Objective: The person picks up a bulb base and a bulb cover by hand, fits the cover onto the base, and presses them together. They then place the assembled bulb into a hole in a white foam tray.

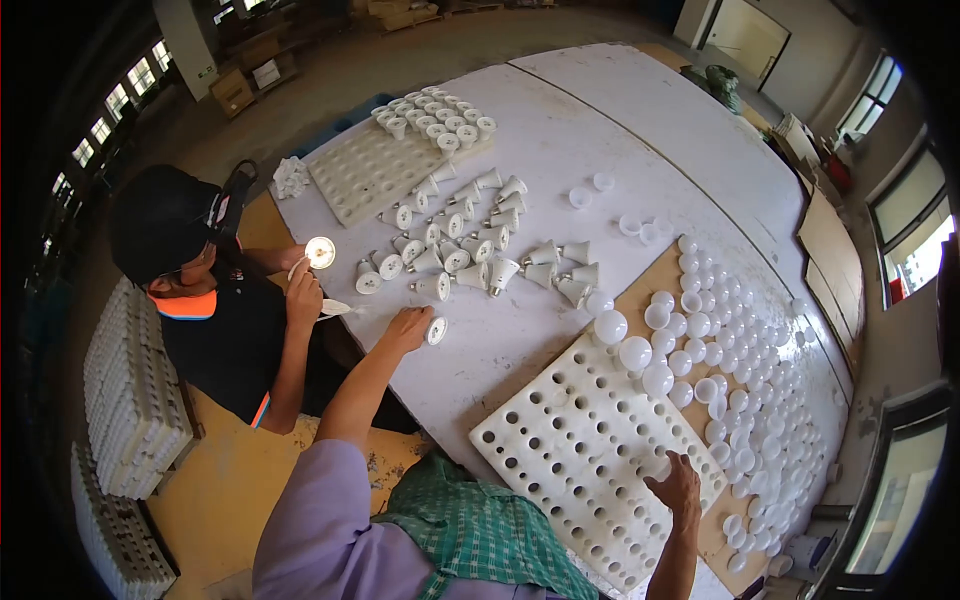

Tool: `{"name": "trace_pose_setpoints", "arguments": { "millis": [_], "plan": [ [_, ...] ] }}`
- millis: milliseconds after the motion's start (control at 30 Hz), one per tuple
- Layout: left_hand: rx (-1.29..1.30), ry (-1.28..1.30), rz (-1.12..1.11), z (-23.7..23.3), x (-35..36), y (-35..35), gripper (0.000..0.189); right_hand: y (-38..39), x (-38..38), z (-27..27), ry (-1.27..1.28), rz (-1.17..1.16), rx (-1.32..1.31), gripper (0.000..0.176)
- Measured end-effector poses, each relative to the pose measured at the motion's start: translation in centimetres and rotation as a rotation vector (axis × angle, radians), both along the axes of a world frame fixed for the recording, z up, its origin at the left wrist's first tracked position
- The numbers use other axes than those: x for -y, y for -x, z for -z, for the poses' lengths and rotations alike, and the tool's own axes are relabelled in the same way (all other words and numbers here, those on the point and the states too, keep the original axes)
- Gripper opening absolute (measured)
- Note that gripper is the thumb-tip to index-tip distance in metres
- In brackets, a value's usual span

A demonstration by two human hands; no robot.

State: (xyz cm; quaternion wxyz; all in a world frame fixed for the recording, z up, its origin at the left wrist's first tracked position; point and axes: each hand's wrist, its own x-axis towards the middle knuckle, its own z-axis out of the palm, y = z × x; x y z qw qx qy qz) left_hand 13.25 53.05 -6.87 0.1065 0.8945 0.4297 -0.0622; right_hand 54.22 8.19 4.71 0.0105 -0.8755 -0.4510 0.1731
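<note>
My left hand is closed round a white bulb base, its round face outward, over the table's near edge. Above the lower right part of a white foam tray with rows of holes, my right hand has its fingers bent around a translucent white cover, which is hard to make out. Right of that tray lie many white domed covers. Beyond my left hand, many white cone-shaped bulb bases lie on the table.
A co-worker in a dark cap sits at the left, holding a lit round bulb base. Another foam tray, partly filled with bases, stands at the far left of the table. Stacked trays stand behind the co-worker.
</note>
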Motion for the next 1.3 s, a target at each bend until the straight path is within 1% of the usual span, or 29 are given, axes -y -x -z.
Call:
{"name": "trace_pose_setpoints", "arguments": {
  "millis": [67,100,133,200,233,267,300,333,400,467,500,533,600,667,700,767,800,867,933,967,1033,1100,1300],
  "plan": [
    [0.092,0.058,0.063,0.2,1.2,0.0,0.05,0.9,-0.8,0.5,-0.091,0.058,-0.037,0.072],
    [0.089,0.034,0.096,1.8,1.2,0.2,0.055,1.1,-0.8,0.9,-0.088,0.074,-0.025,0.072],
    [0.098,0.038,0.109,1.8,1.5,-0.1,0.055,1.2,-0.8,1.4,-0.088,0.061,-0.025,0.073],
    [0.123,0.08,-0.063,2.0,3.1,-0.2,0.055,2.3,-0.2,2.0,-0.065,0.067,-0.027,0.074],
    [0.129,0.097,-0.039,1.1,3.9,-0.5,0.055,2.6,-0.3,1.9,-0.239,0.09,-0.028,0.073],
    [0.281,0.162,-0.158,0.0,4.9,-0.7,0.054,2.9,0.1,1.4,-0.403,0.115,-0.02,0.071],
    [0.427,0.239,-0.278,-1.1,6.3,-1.1,0.054,3.5,0.4,0.4,-0.575,0.284,-0.368,0.074],
    [0.597,0.306,-0.303,-2.0,7.7,-1.4,0.054,4.3,0.4,-0.5,-0.759,0.458,-0.709,0.076],
    [0.894,0.789,-0.269,-2.5,10.2,-2.1,0.058,6.1,0.7,0.7,-1.127,0.431,-1.236,0.084],
    [1.218,1.345,-0.207,-5.7,14.9,-4.0,0.061,9.0,-0.9,-0.6,-1.205,0.291,-1.439,0.088],
    [1.254,1.526,-0.209,-7.6,17.1,-5.0,0.062,10.4,-1.6,-1.3,-1.195,0.279,-1.481,0.09],
    [1.225,1.68,-0.152,-9.0,18.6,-5.7,0.062,11.5,-2.1,-1.7,-1.18,0.265,-1.531,0.092],
    [1.197,1.913,-0.044,-10.0,21.4,-7.2,0.059,12.8,-2.4,-1.4,-1.126,0.27,-1.571,0.093],
    [1.124,1.992,0.052,-11.1,23.1,-8.3,0.057,13.7,-2.7,-0.9,-1.107,0.163,-1.585,0.094],
    [1.128,1.991,0.045,-11.5,23.5,-8.6,0.057,14.2,-2.8,-1.1,-1.097,0.166,-1.566,0.091],
    [0.93,1.87,0.278,-12.3,23.8,-9.0,0.051,15.4,-3.4,-1.8,-1.097,0.211,-1.568,0.09],
    [0.929,1.871,0.277,-12.6,23.9,-9.0,0.051,15.7,-3.4,-2.0,-1.105,0.253,-1.566,0.088],
    [0.792,1.695,0.381,-13.5,24.0,-9.1,0.039,15.8,-3.3,-2.0,-1.075,0.229,-1.57,0.088],
    [0.748,1.685,0.357,-14.0,24.0,-9.0,0.04,16.3,-3.4,-2.3,-1.05,0.221,-1.589,0.091],
    [0.73,1.678,0.39,-14.0,23.9,-9.0,0.04,16.3,-3.2,-2.3,-1.047,0.224,-1.591,0.091],
    [0.711,1.672,0.421,-13.6,24.1,-8.9,0.04,16.3,-3.0,-2.2,-0.952,0.164,-1.545,0.086],
    [0.727,1.631,0.447,-12.8,24.4,-8.9,0.041,16.5,-2.9,-2.3,-0.932,0.149,-1.523,0.085],
    [0.687,1.602,0.454,-13.1,24.3,-8.4,0.045,16.5,-2.9,-2.7,-0.858,0.08,-1.435,0.081]
  ]
}}
